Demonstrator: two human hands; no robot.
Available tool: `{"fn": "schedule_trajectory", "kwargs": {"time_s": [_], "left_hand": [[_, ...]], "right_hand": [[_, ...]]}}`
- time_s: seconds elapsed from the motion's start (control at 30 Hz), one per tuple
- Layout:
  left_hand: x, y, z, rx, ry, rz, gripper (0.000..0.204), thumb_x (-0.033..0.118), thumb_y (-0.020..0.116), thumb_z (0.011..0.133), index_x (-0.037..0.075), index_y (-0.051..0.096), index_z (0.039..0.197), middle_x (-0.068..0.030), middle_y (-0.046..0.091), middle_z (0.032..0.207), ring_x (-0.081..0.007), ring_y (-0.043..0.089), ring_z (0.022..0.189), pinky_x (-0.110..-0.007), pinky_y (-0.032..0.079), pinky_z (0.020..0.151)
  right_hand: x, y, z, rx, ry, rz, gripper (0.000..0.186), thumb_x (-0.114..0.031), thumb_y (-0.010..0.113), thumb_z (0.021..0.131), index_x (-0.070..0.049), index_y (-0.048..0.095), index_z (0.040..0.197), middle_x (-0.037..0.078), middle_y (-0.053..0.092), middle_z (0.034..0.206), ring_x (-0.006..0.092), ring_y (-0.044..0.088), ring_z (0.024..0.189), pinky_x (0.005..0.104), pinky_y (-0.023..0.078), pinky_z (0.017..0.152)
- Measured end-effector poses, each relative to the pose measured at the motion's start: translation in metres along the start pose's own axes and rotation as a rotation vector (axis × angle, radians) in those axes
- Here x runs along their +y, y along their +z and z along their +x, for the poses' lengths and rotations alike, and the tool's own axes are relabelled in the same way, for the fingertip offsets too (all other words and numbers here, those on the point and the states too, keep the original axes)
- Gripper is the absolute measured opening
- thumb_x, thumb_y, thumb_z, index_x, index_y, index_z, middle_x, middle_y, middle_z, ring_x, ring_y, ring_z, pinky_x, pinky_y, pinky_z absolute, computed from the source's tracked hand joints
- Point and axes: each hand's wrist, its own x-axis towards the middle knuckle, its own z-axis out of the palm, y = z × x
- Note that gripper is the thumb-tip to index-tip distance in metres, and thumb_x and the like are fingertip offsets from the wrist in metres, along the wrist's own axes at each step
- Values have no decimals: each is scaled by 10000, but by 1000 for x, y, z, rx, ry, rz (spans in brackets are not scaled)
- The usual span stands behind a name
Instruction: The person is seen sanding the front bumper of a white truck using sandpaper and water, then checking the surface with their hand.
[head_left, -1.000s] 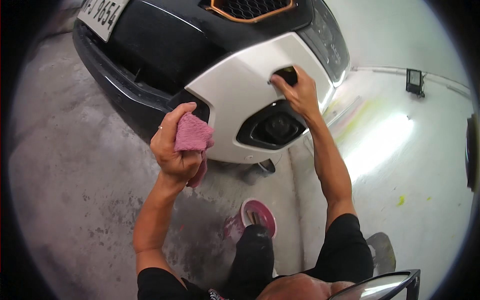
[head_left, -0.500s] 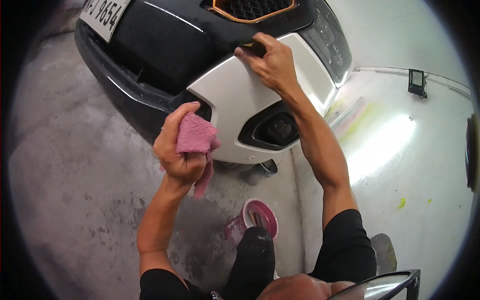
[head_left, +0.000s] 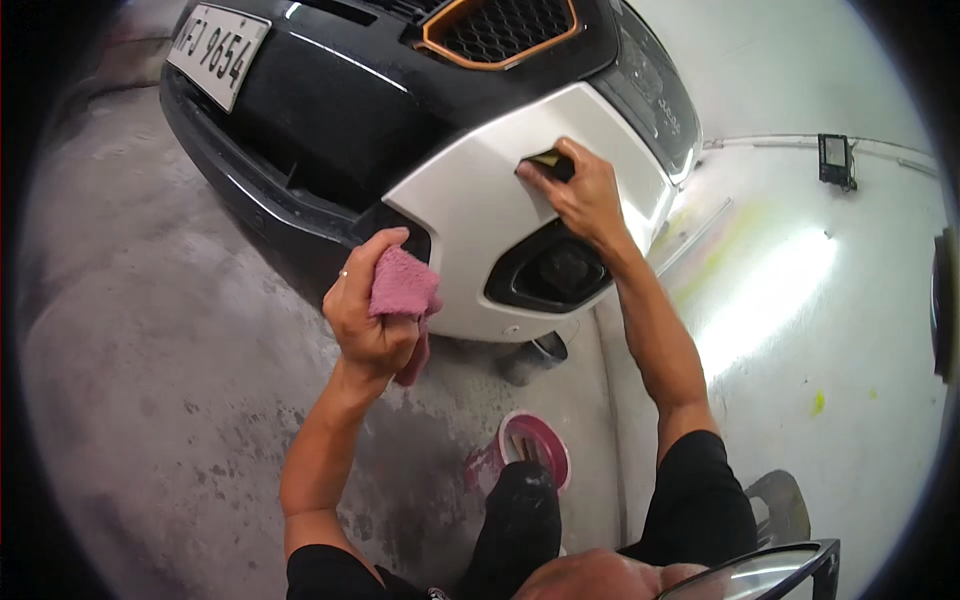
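My right hand (head_left: 585, 195) pinches a small piece of dark sandpaper (head_left: 548, 163) with a yellowish side, held on the white bumper panel (head_left: 470, 170). It is just above the dark fog light recess (head_left: 555, 265). A pink cloth (head_left: 403, 284) is bunched in my left hand (head_left: 362, 310), with its tail hanging below the fist. That hand is beside the lower corner of the white panel, near the black lower bumper (head_left: 275, 215); whether it touches the car cannot be seen.
A pink bucket (head_left: 562, 452) holding some sticks stands on the concrete floor (head_left: 200, 400) by my knee. Under the bumper is a dark container (head_left: 548, 348). A light wall (head_left: 770, 360) with a floodlight (head_left: 834, 160) rises at the right, with a grey stool (head_left: 782, 505) nearby.
My right hand has come down from the panel's upper edge to its middle, toward the fog light. The left hand still grips the cloth; the whole view has shifted slightly.
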Motion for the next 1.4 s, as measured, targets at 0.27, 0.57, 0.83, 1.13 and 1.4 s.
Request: {"fn": "schedule_trajectory", "kwargs": {"time_s": [0.27,0.57,0.83,1.13,1.4], "left_hand": [[2,3,-8,-45,-127,-85,460,-16,494,725,-42,604,1171,-52,675,710,-156,644,644,-263,524,668],[8,5,-7,-18,-61,-72,441,-9,522,725,0,625,1153,-61,663,751,-167,640,656,-282,522,661],[6,-1,-4,5,-73,-57,477,-20,522,694,8,623,1159,-70,645,718,-195,636,646,-287,516,647],[9,-4,-2,-15,-32,-48,456,21,553,709,-2,627,1157,-78,643,784,-186,654,675,-297,521,651],[11,-2,-8,40,-215,-202,447,25,593,698,4,635,1142,-86,626,778,-208,637,660,-305,519,641]], "right_hand": [[7,16,23,-59,-66,-163,366,-388,763,802,-48,649,874,146,650,816,354,638,799,441,500,715],[-16,22,35,-26,-133,-163,313,-299,775,827,-13,658,884,169,664,798,340,663,757,393,509,677],[-20,35,39,28,-78,-215,309,-333,777,788,-65,679,906,126,681,837,350,650,791,416,507,697],[-18,28,43,34,-93,-161,401,-362,764,843,8,653,951,183,665,797,327,632,680,365,503,656],[-22,24,40,6,58,-122,328,-321,764,812,-34,692,954,166,700,855,336,684,815,384,528,730]]}}
